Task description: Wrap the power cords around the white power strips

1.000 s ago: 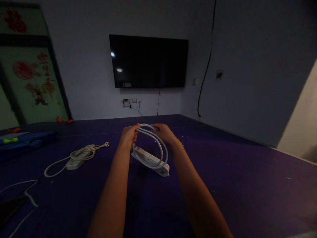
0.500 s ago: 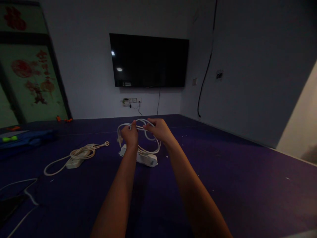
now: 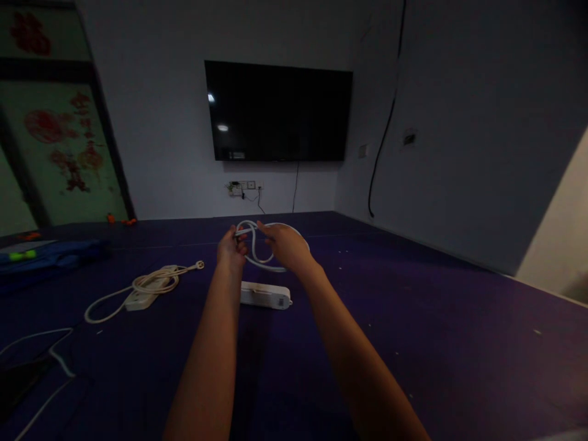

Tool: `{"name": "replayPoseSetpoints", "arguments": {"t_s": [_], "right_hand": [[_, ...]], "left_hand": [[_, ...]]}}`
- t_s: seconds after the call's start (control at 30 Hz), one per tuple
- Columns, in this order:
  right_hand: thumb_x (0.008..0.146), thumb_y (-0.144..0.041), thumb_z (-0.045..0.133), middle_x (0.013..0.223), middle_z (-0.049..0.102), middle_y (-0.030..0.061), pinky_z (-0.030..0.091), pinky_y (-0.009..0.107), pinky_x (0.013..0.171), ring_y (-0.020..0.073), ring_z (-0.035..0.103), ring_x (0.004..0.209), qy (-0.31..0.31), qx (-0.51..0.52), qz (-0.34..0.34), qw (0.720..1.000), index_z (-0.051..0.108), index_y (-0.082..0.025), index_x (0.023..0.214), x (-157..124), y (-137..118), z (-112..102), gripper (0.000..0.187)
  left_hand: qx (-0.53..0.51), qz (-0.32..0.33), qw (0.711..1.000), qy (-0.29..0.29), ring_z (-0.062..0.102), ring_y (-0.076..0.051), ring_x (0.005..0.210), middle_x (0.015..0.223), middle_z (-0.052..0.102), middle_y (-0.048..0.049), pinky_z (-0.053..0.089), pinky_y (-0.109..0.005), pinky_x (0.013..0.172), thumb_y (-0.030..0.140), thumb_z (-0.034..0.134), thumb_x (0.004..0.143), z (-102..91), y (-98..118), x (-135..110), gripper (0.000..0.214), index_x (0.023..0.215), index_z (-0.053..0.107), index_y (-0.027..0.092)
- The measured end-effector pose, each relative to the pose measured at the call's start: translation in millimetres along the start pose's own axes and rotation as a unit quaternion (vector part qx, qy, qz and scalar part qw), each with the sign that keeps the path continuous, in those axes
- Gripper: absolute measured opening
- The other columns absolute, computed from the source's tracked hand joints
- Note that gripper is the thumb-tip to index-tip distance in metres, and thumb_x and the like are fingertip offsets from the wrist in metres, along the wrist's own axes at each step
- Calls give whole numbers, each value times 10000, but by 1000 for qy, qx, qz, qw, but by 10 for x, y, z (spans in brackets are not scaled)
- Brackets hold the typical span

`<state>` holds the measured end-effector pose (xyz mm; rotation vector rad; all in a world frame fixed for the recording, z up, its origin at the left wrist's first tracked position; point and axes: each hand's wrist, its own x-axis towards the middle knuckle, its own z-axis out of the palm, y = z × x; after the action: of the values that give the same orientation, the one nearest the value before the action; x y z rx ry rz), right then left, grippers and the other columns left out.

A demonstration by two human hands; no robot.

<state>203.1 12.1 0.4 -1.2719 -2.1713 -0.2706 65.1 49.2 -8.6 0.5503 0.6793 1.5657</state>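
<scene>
A white power strip (image 3: 266, 295) lies flat on the dark purple floor (image 3: 413, 318) just past my forearms. Its white cord (image 3: 255, 251) is looped in the air above it. My left hand (image 3: 232, 248) is closed on the cord at the left of the loop. My right hand (image 3: 283, 245) is closed on the loop's right side, fingers curled round it. Both hands are close together, over the far end of the strip.
A second power strip with a coiled cord and plug (image 3: 149, 286) lies on the floor to the left. A blue object (image 3: 50, 257) is at far left, thin white cables (image 3: 41, 343) at lower left. A black TV (image 3: 278, 111) hangs on the wall above a socket (image 3: 242, 187).
The power strip, tilted and hanging in the cord loop before, now lies flat on the floor. My hands have drawn closer together and gathered the loop smaller above it.
</scene>
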Motion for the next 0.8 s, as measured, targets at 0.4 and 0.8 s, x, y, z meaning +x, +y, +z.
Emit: {"name": "replayPoseSetpoints", "arguments": {"t_s": [0.4,0.8], "right_hand": [[786,-57,499,947,700,71,422,273,724,216,637,895,3,-41,55,998,568,-203,1115,12,151,74,367],[765,-266,646,876,716,55,393,241,651,179,637,784,26,36,8,999,684,-204,968,-40,256,-69,216]], "left_hand": [[28,-129,989,-65,196,-26,223,334,367,51,114,-139,241,510,465,858,18,-38,-63,466,551,481,159],[25,-130,985,-115,195,-10,242,379,344,84,113,-116,254,185,547,755,-10,-14,-53,218,563,446,166]]}}
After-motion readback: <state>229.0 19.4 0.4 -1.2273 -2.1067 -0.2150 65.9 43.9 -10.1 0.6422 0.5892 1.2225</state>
